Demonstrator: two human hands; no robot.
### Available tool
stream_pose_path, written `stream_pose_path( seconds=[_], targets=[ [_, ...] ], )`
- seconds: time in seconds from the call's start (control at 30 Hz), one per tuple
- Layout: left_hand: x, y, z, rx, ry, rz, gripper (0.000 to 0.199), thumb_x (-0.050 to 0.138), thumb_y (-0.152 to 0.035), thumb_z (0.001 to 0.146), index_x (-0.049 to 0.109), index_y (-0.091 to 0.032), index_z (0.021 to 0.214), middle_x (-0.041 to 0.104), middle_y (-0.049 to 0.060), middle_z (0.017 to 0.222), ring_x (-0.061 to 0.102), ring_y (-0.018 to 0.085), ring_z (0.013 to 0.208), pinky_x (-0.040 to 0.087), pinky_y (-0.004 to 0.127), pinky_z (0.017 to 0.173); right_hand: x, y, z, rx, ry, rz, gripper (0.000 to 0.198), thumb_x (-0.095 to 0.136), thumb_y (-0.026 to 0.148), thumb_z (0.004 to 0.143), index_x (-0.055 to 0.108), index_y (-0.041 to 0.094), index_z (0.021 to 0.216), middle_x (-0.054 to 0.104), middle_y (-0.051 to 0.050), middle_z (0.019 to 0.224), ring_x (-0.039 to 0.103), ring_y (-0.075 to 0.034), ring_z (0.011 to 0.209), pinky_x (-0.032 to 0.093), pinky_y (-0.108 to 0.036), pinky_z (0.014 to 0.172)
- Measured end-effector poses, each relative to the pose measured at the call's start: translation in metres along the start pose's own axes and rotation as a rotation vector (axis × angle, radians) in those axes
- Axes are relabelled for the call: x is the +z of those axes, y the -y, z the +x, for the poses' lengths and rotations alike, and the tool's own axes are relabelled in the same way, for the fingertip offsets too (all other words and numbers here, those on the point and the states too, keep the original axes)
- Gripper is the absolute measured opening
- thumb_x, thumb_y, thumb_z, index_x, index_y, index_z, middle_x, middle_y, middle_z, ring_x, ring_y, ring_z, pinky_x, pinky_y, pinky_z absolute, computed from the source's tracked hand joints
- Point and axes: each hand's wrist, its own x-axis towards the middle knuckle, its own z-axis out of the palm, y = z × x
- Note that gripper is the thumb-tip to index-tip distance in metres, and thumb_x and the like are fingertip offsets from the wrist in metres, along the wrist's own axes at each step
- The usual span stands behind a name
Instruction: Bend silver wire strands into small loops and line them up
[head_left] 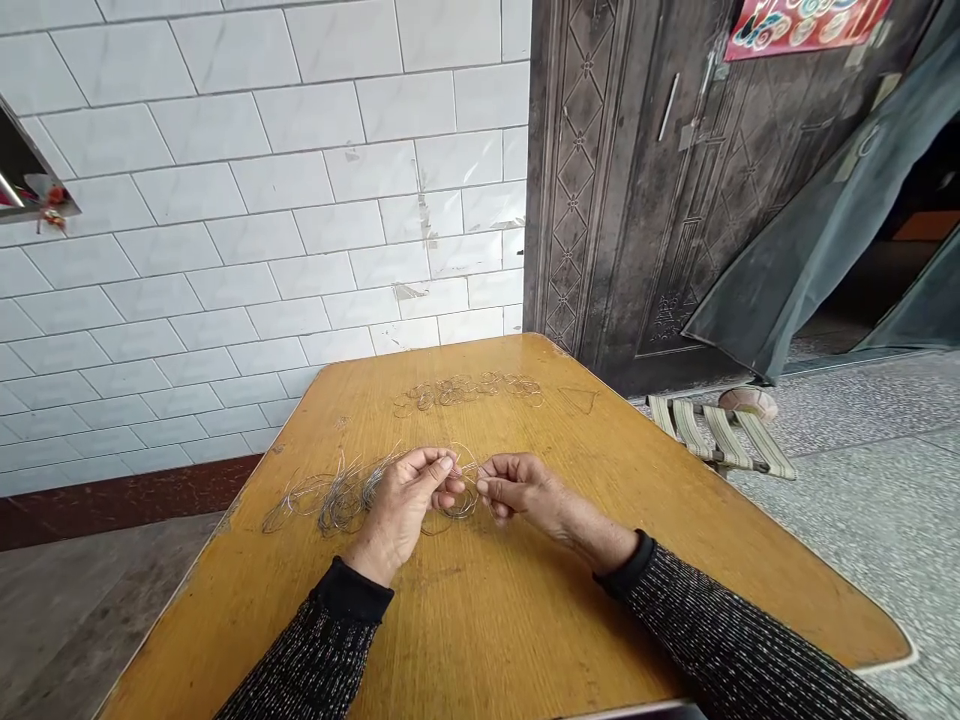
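Wire bundle (339, 505) grey; sleeves (319, 640) blk w/ wht flecks; tbl (495, 630) orange-brn; tiles (330, 70) wht.

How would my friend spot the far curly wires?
Look for the yellowish table by the white tiled wall. Near its far end, a loose row of curly wires runs sideways. It looks browner than the grey bundles beside the left hand and wider than the lone bent wire.

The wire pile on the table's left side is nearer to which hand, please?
Left: the left hand is beside the wire pile, at its right end; the right hand is farther right, past the left hand.
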Motion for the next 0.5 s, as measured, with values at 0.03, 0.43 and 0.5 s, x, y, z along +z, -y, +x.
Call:
stream_pose_path(
  seconds=[0.03,0.43,0.5],
  targets=[
    [0.0002,-0.0004,-0.0002,0.001,0.003,0.002,0.022,0.068,-0.028,0.066,0.059,-0.012,0.078,0.059,0.002,0.073,0.057,0.01,0.062,0.043,0.018,0.05,0.0002,-0.0004,0.0005,0.002,-0.014,0.009,0.028,0.064,0.039,0.063,0.051,0.015,0.061,0.046,0.006,0.047,0.041,-0.005,0.039,0.038,-0.02,0.041],
    [0.0054,0.0081,-0.0018,-0.007,0.014,-0.157,0.021,0.068,-0.026,0.065,0.057,-0.014,0.077,0.057,-0.001,0.066,0.055,0.008,0.057,0.043,0.02,0.056,0.0025,-0.0001,0.002,-0.045,-0.121,0.047,0.031,0.062,0.045,0.063,0.05,0.016,0.058,0.046,0.006,0.044,0.041,-0.005,0.037,0.038,-0.02,0.041],
    [0.0054,0.0084,-0.0019,-0.006,0.03,-0.177,0.021,0.068,-0.026,0.065,0.058,-0.014,0.079,0.055,-0.002,0.064,0.052,0.007,0.055,0.042,0.019,0.055,0.0036,-0.0004,0.0019,-0.05,-0.111,0.051,0.032,0.062,0.044,0.063,0.049,0.016,0.058,0.047,0.006,0.043,0.042,-0.005,0.037,0.038,-0.02,0.041]
  ],
)
